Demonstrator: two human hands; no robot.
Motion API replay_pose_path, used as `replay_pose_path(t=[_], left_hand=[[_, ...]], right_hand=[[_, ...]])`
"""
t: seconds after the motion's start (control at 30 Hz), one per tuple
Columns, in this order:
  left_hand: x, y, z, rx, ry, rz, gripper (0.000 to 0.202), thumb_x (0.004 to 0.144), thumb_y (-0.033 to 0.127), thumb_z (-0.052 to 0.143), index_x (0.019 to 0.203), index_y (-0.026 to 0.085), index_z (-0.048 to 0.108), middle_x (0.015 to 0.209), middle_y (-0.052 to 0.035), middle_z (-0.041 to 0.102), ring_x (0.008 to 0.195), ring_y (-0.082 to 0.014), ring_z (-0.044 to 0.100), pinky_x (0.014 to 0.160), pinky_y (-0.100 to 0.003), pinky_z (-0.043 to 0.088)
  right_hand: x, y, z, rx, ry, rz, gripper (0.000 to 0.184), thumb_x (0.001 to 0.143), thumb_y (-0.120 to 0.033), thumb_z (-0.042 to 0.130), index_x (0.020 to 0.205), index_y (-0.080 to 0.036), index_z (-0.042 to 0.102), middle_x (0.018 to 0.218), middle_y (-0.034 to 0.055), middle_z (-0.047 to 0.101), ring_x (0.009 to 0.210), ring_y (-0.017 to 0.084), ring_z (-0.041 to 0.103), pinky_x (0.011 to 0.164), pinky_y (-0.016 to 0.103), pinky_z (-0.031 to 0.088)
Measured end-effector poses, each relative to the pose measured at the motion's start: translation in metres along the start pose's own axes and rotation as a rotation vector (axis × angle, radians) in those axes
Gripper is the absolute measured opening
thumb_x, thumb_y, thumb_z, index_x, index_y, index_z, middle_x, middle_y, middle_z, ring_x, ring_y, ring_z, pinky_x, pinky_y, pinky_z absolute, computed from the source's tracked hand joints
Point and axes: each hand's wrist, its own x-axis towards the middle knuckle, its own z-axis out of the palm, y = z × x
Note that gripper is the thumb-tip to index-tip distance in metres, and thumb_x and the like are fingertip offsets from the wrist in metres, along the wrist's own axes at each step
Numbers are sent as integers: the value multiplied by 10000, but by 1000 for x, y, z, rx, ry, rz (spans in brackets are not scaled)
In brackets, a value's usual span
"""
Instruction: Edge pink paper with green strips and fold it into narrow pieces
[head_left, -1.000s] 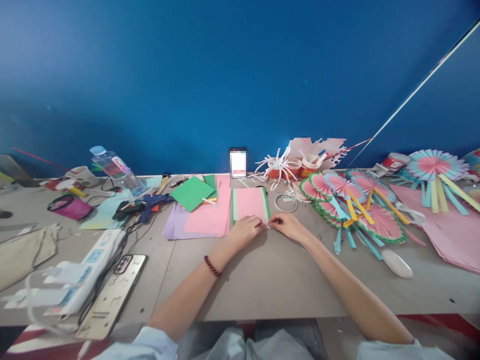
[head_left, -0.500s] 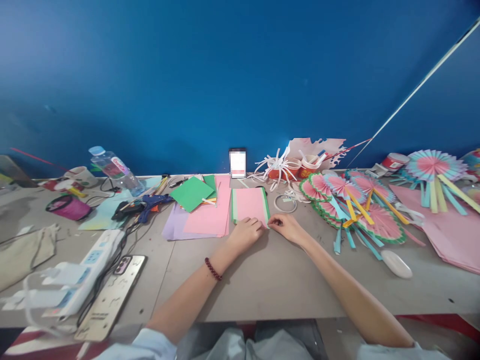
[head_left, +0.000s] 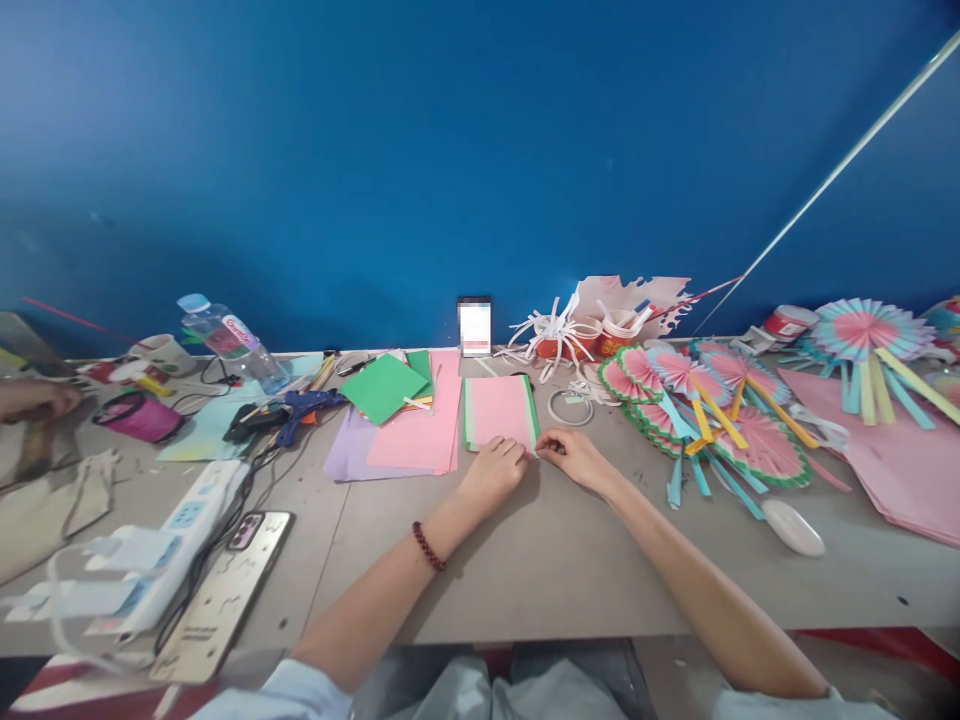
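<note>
A pink sheet with green side borders [head_left: 499,409] lies flat on the grey table [head_left: 555,560] in front of me. My left hand [head_left: 495,468], a dark red bead bracelet on its wrist, is curled with its fingers pressed on the sheet's near edge. My right hand [head_left: 568,452] pinches the near right corner of the same sheet. The two hands almost touch.
Pink, purple and green papers [head_left: 409,410] lie left of the sheet. Finished paper fans [head_left: 705,405] spread to the right, with a white tape ring [head_left: 570,406] between. A power strip [head_left: 176,530], phone [head_left: 225,590], glue gun [head_left: 300,410] and bottle [head_left: 229,335] sit left. Another person's hand [head_left: 34,397] shows at the far left.
My hands have barely shifted on the sheet's near edge. Another person's hand has come into view at the far left edge.
</note>
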Motion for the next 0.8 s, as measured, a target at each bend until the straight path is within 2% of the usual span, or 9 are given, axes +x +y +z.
replay_pose_path(t=[0.17,0.33,0.53,0.7,0.8], left_hand=[[-3,11,3,-4,24,-78,176,875,119,473,1018,126,575,863,-82,562,863,-218,540,767,-369,414],[-3,16,-2,-20,-20,-80,218,862,140,464,1055,125,563,914,-102,565,907,-236,528,770,-386,412],[-1,19,-5,-8,-59,-85,211,839,171,501,1028,116,579,914,-99,573,888,-237,525,752,-377,405],[-1,22,-4,-1,-60,-76,213,835,156,501,1025,105,582,950,-108,579,905,-235,522,773,-370,415],[-1,22,-3,-32,-58,-77,228,829,138,502,1035,89,585,978,-111,582,938,-234,522,810,-358,421]], right_hand=[[0,0,2,-7,8,-17,96,755,-191,561,778,-174,652,802,41,665,726,148,592,697,264,459],[-2,0,1,2,19,-31,89,751,-180,571,777,-178,656,847,46,657,781,156,607,735,272,465],[-3,3,0,33,49,6,189,815,-213,509,865,-170,686,825,52,678,734,159,610,700,268,471],[-4,8,3,-33,124,-126,242,800,-140,483,846,-187,716,936,78,661,874,184,616,819,307,467],[-5,10,4,-50,133,-163,190,817,-188,521,854,-195,707,964,80,643,938,206,600,882,333,447]])
